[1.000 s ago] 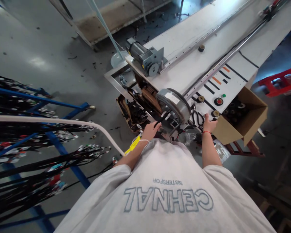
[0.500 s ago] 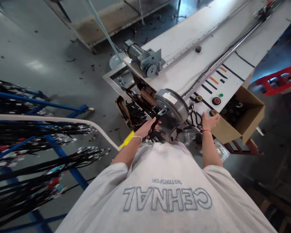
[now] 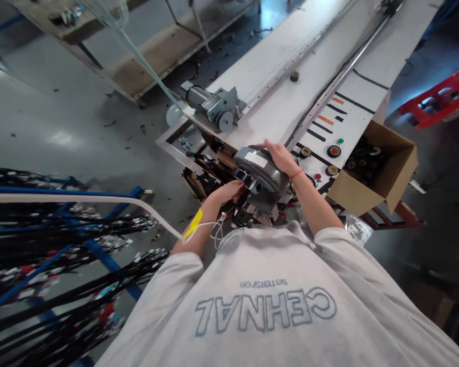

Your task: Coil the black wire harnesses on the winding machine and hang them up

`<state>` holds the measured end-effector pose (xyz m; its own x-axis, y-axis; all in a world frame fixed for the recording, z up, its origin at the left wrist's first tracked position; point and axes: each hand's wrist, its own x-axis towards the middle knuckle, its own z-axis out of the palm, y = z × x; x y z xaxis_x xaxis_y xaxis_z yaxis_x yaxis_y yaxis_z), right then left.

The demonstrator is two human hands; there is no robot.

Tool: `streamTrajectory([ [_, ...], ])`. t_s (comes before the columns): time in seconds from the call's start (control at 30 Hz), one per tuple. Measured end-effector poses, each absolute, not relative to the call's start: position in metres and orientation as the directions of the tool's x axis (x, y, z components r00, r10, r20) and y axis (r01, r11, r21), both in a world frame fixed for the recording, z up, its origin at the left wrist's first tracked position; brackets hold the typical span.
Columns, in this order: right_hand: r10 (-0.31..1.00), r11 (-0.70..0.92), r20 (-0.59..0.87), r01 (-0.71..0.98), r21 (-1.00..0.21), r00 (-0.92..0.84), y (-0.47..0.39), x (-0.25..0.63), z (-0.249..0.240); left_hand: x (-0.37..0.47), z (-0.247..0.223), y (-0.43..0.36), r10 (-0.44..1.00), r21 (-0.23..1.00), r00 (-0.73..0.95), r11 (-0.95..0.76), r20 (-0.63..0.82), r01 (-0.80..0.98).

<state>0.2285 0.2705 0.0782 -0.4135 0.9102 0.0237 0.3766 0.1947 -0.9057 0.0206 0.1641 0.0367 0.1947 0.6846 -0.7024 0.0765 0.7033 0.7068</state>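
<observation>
A grey round machine drum (image 3: 265, 171) with a white label (image 3: 256, 159) stands at the near end of the white bench. My right hand (image 3: 277, 155) lies over the drum's top and far rim, fingers stretched along it and partly hidden. Just left of the drum, my left hand (image 3: 232, 190) is closed around a black cable bundle (image 3: 240, 208), close to the drum's metal front piece; its fingertips are partly hidden. Dark strands of the bundle hang toward my shirt. A yellow tag (image 3: 193, 224) with a pale cord sits at my left wrist.
Tape rolls (image 3: 305, 152) and a red button (image 3: 333, 151) lie right of the drum. A cardboard box (image 3: 398, 176) of rolls stands at the bench's right edge. A grey motor (image 3: 210, 104) sits at the bench's left. Blue racks (image 3: 109, 262) hold cable bundles at left.
My right hand has moved left from beside the tape roll onto the drum. My left hand stays by the drum with the cable bundle. The view has shifted slightly.
</observation>
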Motion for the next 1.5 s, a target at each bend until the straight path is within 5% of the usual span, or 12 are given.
streamTrajectory([
  [0.1,0.973,0.124,-0.011,0.564,-0.816,-0.229,0.232,0.261,0.05,0.03,0.045,0.163,0.777,0.776,0.198,0.499,-0.598,0.386],
  [0.27,0.987,-0.159,-0.09,0.913,-0.376,0.134,0.19,0.31,0.02,0.028,0.053,0.162,0.916,0.633,0.184,0.093,-0.357,0.768],
  [0.37,0.939,-0.295,-0.3,0.84,-0.455,0.167,0.177,0.333,0.028,0.001,0.061,0.165,0.952,0.543,0.108,0.069,-0.287,0.837],
  [0.53,0.829,-0.193,-0.288,0.238,-0.952,-0.48,0.128,0.316,0.071,-0.027,0.08,0.171,0.967,0.481,0.062,0.067,-0.248,0.874],
  [0.63,0.514,-0.487,-0.264,-0.024,-0.873,-0.816,0.112,0.255,0.076,-0.019,0.09,0.168,0.964,0.441,0.075,0.047,-0.256,0.896],
  [0.8,0.209,-0.798,-0.423,0.097,-0.595,-0.882,0.124,0.178,0.067,-0.015,0.098,0.163,0.951,0.318,0.091,0.008,-0.294,0.948],
  [0.97,0.487,-0.574,-0.374,0.033,-0.818,-0.789,0.095,0.248,0.096,-0.006,0.091,0.166,0.898,0.119,0.028,0.028,-0.439,0.992],
  [1.07,0.822,-0.386,-0.413,0.148,-0.91,-0.392,0.096,0.3,0.09,0.013,0.075,0.17,0.879,-0.052,-0.133,0.123,-0.458,0.991],
  [1.17,0.894,-0.396,-0.442,0.601,-0.694,0.079,0.132,0.322,0.06,0.024,0.053,0.169,0.909,-0.022,-0.238,0.246,-0.343,0.969],
  [1.23,0.909,-0.375,-0.368,0.768,-0.519,0.195,0.16,0.324,0.047,0.023,0.04,0.164,0.947,0.112,-0.235,0.264,-0.22,0.958],
  [1.37,0.977,-0.211,-0.14,0.79,-0.576,0.159,0.177,0.324,0.074,0.007,0.03,0.149,0.989,0.31,-0.145,0.137,0.004,0.941],
  [1.5,0.942,-0.158,-0.281,0.497,-0.853,-0.184,0.142,0.304,0.119,-0.009,0.046,0.129,0.995,0.374,-0.067,0.037,0.068,0.927],
])
